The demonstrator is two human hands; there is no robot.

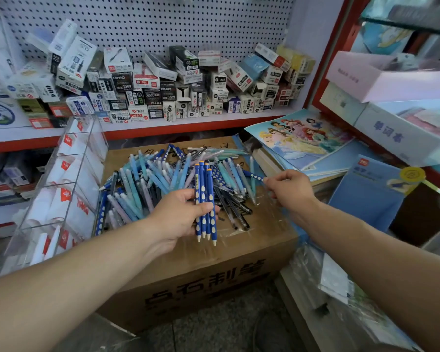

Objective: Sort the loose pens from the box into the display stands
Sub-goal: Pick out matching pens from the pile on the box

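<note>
Blue, white-dotted pens (205, 202), four in a bunch, stand tips-down in the left hand (181, 215), thumb clamped across them. The right hand (288, 188) pinches another dotted pen (255, 176) above the cardboard box's (203, 285) loose pen pile (168, 179).

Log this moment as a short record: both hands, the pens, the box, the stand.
left hand: grips a bundle of dark blue dotted pens, tips pointing down
right hand: pinches one dotted blue pen at the pile's right edge
pen pile: loose, mostly blues, lying on top of the cardboard box
display stand: clear, tiered, left of the box
</note>
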